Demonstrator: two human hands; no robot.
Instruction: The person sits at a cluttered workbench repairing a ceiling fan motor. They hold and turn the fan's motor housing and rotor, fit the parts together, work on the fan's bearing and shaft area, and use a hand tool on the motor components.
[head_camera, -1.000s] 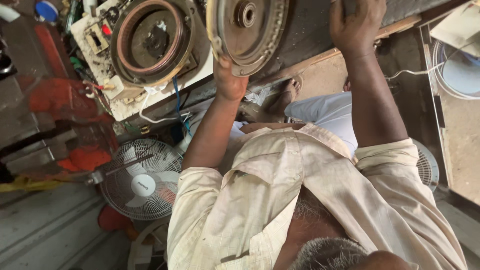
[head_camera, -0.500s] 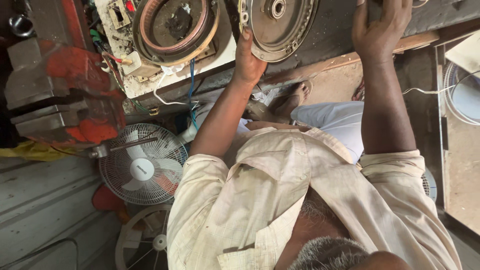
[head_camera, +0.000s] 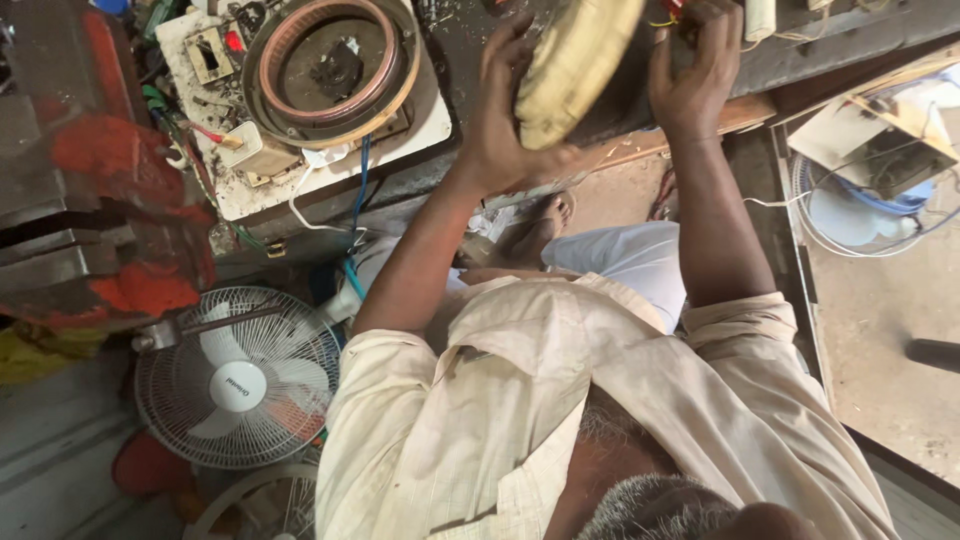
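Item: round metal cover (head_camera: 575, 70), cream-coloured, tilted on edge over the bench (head_camera: 800, 55). I am cradling it with my left hand (head_camera: 505, 130), fingers curled around its lower rim. My right hand (head_camera: 695, 75) is gripping at its far side, though I cannot tell exactly what those fingers are closing on. I am judging it stiff, fairly heavy and grimy, so best held by the rim with both hands. Nearby: wound stator (head_camera: 330, 70) on a white board; fan (head_camera: 238, 378) below.

A cluttered dark workbench (head_camera: 480, 40) stands above a dusty floor (head_camera: 890, 330) with a white pedestal fan (head_camera: 238, 378).
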